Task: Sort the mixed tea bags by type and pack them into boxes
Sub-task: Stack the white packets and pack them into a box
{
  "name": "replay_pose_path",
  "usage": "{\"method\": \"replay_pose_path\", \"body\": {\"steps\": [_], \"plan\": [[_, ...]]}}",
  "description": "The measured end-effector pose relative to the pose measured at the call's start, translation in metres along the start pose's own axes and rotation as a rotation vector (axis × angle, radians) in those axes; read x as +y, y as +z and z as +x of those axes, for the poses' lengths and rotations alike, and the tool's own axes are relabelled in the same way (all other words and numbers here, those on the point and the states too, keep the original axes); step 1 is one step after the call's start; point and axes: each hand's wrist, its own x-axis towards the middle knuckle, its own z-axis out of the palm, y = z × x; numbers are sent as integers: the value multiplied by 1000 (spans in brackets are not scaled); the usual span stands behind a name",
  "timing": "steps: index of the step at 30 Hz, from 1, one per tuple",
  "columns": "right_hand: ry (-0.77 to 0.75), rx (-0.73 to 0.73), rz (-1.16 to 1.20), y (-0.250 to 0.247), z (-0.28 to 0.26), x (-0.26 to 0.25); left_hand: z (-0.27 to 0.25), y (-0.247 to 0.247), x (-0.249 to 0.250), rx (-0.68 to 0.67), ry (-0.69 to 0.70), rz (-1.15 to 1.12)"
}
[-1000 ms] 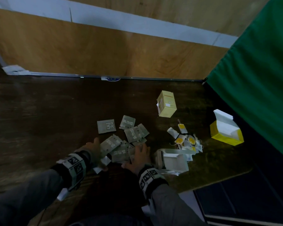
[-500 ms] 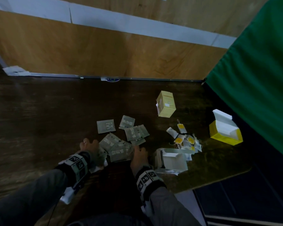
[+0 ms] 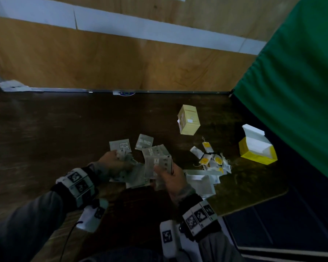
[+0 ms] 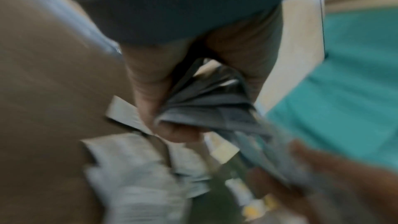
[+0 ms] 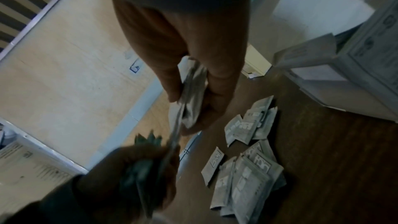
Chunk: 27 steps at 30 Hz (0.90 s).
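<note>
My left hand grips a fanned bunch of grey tea sachets above the dark table. My right hand holds a second stack of grey sachets between thumb and fingers. More grey sachets lie loose on the table just beyond both hands, seen again in the right wrist view as grey sachets. A heap of white tea bags with yellow tags lies to the right. An open white box lies right of my right hand.
A closed pale yellow box stands behind the heap. An open yellow box with a white lid sits near the table's right edge, beside a green curtain. A wooden wall panel borders the far table edge.
Both hands have risen off the table, each with a bunch of grey sachets gathered from the pile. Fewer sachets now lie loose near the front edge.
</note>
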Motion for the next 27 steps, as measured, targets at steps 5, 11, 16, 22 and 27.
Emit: {"method": "replay_pose_path", "body": {"steps": [5,11,16,22,27], "plan": [[-112,52,-8,-4,-4,-10,3,12,17,-129,20,-227],[-255,148,-82,-25,-5,-19,-2,13,27,-418,-87,-766],[-264,247,-4,-29,-5,-29,-2,15,27,-416,11,-846],[-166,344,119,-11,-4,-25,-3,38,45,-365,269,-918],[-154,317,132,-9,-10,-27,0,46,51,-333,332,-924]]}}
